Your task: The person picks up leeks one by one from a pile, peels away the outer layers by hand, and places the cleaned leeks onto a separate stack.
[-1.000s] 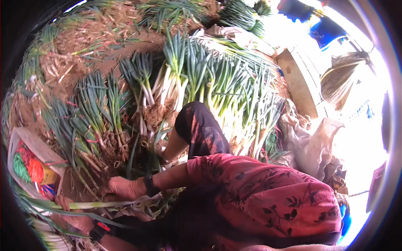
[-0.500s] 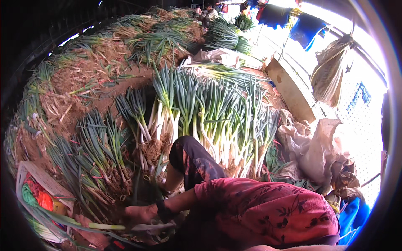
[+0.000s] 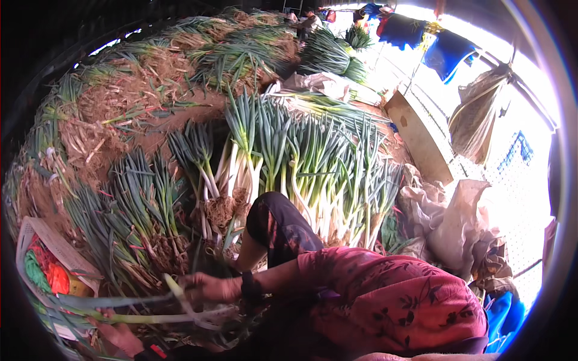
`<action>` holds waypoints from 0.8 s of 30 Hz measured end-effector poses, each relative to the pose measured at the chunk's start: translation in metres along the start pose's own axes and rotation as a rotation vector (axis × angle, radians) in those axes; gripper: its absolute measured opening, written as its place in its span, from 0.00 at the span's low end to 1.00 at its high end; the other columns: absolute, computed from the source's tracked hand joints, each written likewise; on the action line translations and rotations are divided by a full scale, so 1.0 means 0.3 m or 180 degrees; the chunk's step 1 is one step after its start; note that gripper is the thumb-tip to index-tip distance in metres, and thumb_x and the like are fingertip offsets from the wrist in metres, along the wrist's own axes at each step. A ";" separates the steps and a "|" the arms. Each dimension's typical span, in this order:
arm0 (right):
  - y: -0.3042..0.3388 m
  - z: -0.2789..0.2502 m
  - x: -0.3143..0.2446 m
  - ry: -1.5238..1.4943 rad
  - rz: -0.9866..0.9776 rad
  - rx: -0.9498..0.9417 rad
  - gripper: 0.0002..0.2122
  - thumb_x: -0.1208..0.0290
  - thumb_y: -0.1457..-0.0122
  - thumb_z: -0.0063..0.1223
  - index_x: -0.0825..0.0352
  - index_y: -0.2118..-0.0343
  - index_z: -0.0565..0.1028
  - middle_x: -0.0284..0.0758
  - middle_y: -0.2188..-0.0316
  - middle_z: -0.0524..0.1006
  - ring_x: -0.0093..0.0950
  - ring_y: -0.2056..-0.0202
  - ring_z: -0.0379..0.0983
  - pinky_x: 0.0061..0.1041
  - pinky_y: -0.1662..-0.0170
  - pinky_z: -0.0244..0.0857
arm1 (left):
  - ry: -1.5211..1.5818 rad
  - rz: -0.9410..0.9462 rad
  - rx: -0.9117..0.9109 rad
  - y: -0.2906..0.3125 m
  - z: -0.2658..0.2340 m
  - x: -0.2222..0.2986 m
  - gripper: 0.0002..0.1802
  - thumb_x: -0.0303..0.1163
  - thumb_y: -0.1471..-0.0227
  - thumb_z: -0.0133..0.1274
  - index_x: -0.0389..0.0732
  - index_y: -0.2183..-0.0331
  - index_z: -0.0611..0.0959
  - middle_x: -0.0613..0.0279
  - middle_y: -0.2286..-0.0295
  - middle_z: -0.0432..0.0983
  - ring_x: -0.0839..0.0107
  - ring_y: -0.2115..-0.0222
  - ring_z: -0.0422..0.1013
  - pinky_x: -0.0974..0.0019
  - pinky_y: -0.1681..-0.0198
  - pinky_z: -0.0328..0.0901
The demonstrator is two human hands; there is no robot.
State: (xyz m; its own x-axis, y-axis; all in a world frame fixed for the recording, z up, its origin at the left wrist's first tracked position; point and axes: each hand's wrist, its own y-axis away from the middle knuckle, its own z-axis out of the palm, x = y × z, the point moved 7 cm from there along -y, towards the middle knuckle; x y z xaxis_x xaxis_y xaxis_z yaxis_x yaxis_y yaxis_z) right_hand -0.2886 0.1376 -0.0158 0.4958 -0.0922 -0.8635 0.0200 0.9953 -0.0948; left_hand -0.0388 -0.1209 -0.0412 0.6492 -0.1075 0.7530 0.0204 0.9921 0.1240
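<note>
My left hand [image 3: 120,338] is at the lower left, its fingers closed around the leafy part of a long green onion [image 3: 162,318]. The stalk lies nearly level, its pale root end pointing right. Just above it, my right hand [image 3: 212,287], with a black band at the wrist, is closed on a peeled-back outer leaf [image 3: 176,286] of the stalk. Its fingertips are partly hidden. A bundle of untrimmed green onions [image 3: 144,210] with brown roots lies beyond my hands. Cleaned green onions [image 3: 313,162] stand in a dense row past my knee.
A white plastic crate [image 3: 57,237] holding red and green netting stands at the left. Heaps of green onions [image 3: 241,54] cover the ground farther back. Crumpled sacks [image 3: 454,216] and a board [image 3: 418,135] are on the right. Another person [image 3: 310,23] sits far off.
My right hand has risen from beside the stalk, and a leaf now stands away from it. The green onion has shifted slightly to the right. The whole view has tilted a little.
</note>
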 end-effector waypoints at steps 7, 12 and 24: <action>0.079 -0.235 0.099 0.1526 0.0325 -0.0413 0.12 0.69 0.48 0.54 0.67 0.62 0.71 0.32 0.73 0.73 0.23 0.70 0.72 0.25 0.69 0.67 | -0.0110 0.0490 -0.0428 -0.291 -0.258 0.170 0.20 0.41 0.41 0.42 0.40 0.51 0.68 0.64 0.67 0.69 0.76 0.75 0.60 0.75 0.69 0.60; -0.080 -0.159 0.152 0.5219 -0.0921 -0.0541 0.15 0.72 0.52 0.52 0.70 0.60 0.71 0.34 0.72 0.75 0.29 0.70 0.72 0.29 0.62 0.67 | -0.1294 0.1356 0.0494 -0.017 -0.019 0.109 0.16 0.41 0.42 0.43 0.43 0.55 0.70 0.66 0.69 0.71 0.75 0.73 0.63 0.72 0.67 0.61; 0.071 0.035 0.291 0.0952 0.0719 -0.1519 0.09 0.68 0.41 0.41 0.68 0.63 0.70 0.33 0.69 0.71 0.21 0.65 0.65 0.24 0.60 0.61 | -0.2950 0.1956 -0.0390 -0.130 -0.135 0.124 0.21 0.40 0.43 0.46 0.41 0.52 0.66 0.58 0.60 0.67 0.68 0.61 0.65 0.69 0.56 0.60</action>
State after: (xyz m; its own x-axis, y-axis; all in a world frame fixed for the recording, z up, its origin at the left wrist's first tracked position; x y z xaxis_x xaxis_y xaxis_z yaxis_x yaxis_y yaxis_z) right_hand -0.2358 0.1512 -0.0881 0.1756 0.0466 -0.9834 -0.4831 0.8744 -0.0449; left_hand 0.0154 -0.1608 -0.0442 -0.2417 0.4468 0.8614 -0.0010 0.8876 -0.4607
